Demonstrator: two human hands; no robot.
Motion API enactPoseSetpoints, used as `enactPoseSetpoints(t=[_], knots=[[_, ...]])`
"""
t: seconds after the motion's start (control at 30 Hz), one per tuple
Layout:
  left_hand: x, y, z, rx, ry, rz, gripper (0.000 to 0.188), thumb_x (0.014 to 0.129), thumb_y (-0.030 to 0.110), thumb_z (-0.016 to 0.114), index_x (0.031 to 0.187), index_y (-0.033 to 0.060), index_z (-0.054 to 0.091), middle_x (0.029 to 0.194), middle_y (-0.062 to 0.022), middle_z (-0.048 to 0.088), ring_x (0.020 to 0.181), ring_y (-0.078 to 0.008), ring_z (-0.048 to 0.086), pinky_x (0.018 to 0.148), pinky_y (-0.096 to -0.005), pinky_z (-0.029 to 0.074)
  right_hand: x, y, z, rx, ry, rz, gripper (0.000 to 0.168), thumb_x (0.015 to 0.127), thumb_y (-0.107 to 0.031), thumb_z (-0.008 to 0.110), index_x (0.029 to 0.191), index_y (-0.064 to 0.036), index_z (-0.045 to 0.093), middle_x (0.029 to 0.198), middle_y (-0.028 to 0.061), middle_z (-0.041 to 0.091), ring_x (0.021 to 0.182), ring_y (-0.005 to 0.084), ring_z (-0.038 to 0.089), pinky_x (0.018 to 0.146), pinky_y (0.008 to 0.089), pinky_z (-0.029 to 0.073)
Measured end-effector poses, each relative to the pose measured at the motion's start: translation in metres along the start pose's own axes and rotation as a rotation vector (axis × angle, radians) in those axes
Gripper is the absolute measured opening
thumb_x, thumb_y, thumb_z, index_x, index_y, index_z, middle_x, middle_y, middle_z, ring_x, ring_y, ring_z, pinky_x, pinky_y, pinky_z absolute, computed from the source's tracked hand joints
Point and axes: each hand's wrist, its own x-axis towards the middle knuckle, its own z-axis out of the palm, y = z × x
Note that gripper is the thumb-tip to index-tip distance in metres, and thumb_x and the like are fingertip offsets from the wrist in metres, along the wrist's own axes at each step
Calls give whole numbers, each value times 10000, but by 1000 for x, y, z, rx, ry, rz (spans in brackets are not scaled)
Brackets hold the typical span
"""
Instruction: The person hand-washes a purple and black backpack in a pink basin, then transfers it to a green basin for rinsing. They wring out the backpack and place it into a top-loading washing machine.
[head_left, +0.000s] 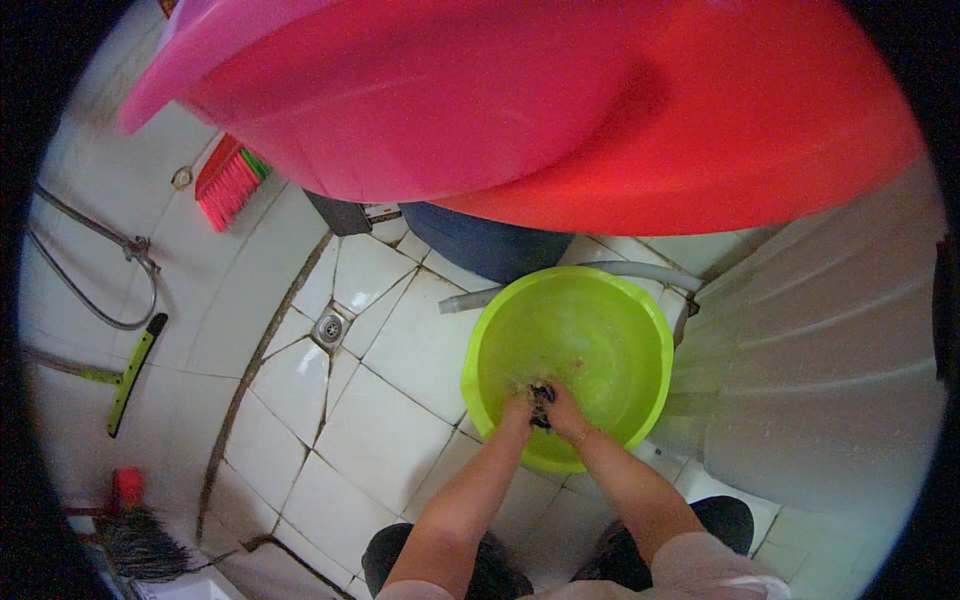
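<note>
A lime green plastic basin (525, 322) with water in it stands on the white tiled floor in front of me. Both of my hands are low in its near part, at the water. Between them is a small dark cloth-like item (538, 409), wet and bunched. My left hand (519, 405) is on its left side and my right hand (564, 411) on its right side, both closed on it. The fingers are partly hidden by water and blur.
Large pink and red basins (450, 112) fill the top of the view. Behind the green basin are a dark blue container (487, 240) and a grey hose (472, 301). Leftward are a floor drain (329, 328), a broom head (229, 187), a squeegee (133, 379) and a mop (142, 544).
</note>
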Motion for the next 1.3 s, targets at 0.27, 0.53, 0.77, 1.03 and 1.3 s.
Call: enactPoseSetpoints(t=[0.27,0.53,0.77,1.03,1.3], knots=[[-21,0,24,522,103,174,338,959,253,481,991,-48,630,874,-176,660,780,-256,631,703,-377,489,-26,-65,-25,-380,60,-8,372,949,-298,548,1082,45,598,1000,263,639,917,377,624,807,435,487],[44,-46,-4,431,202,338,366,922,209,586,1213,-10,558,1117,-168,635,980,-272,610,858,-388,485,34,-8,-23,-388,163,50,454,984,-216,395,1383,0,391,1452,277,317,1321,483,330,1102,527,270],[74,-69,39,357,526,64,420,950,235,541,1308,26,472,1147,-132,621,966,-277,610,834,-425,501,50,34,-36,-607,-61,-84,543,901,-174,558,1398,-43,384,1376,245,449,1266,435,427,1087,494,318],[29,-15,34,-276,-43,76,270,992,287,493,1049,35,569,870,-81,634,684,-209,606,599,-374,526,-39,-52,-34,-322,79,-411,512,938,-145,517,1388,-4,320,1146,252,598,1076,359,585,936,425,461],[20,-4,32,-332,-26,3,358,982,373,510,874,44,600,802,-93,604,641,-215,553,584,-374,479,-25,-63,-21,-328,42,-51,235,938,-129,525,1111,27,493,976,259,628,873,419,624,758,469,490]])
